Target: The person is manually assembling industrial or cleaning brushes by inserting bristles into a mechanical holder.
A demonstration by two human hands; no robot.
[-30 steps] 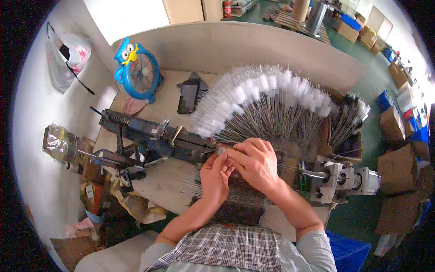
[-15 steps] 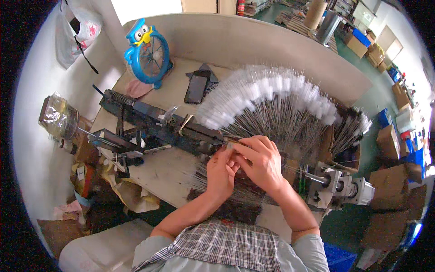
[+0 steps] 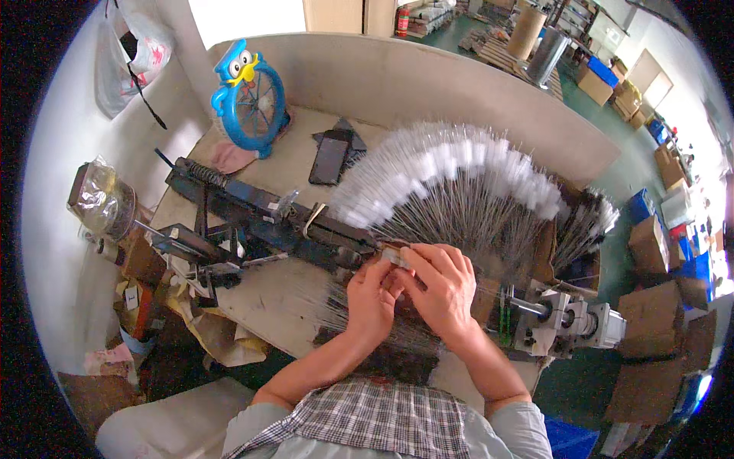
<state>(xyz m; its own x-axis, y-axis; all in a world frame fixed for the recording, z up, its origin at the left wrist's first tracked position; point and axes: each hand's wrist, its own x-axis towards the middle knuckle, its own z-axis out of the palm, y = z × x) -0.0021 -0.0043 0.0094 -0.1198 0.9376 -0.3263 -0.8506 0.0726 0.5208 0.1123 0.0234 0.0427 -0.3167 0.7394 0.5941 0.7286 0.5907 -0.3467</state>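
My left hand (image 3: 371, 300) and my right hand (image 3: 443, 289) meet over the middle of the bench, fingers bent and pinched close together. Between their fingertips shows a small whitish piece (image 3: 394, 257), too small and partly covered to name. Just left of the fingers ends a long dark metal machine bar (image 3: 306, 233). Behind the hands fans out a large bunch of thin wire brushes (image 3: 459, 164) with white bristle tips. More thin wires (image 3: 325, 302) lie beside and below my left hand.
A motor unit with a metal shaft (image 3: 569, 321) sits at the bench's right end. Further back are a black phone (image 3: 330, 157) and a blue cartoon-duck fan (image 3: 252, 103). A carton with dark-tipped brushes (image 3: 585, 229) stands right. A raised panel (image 3: 428, 73) edges the bench's back.
The whitish piece shows more between the fingertips, and my right fingers have shifted slightly down. The whole view has moved a little. Both hands stay together at the same spot.
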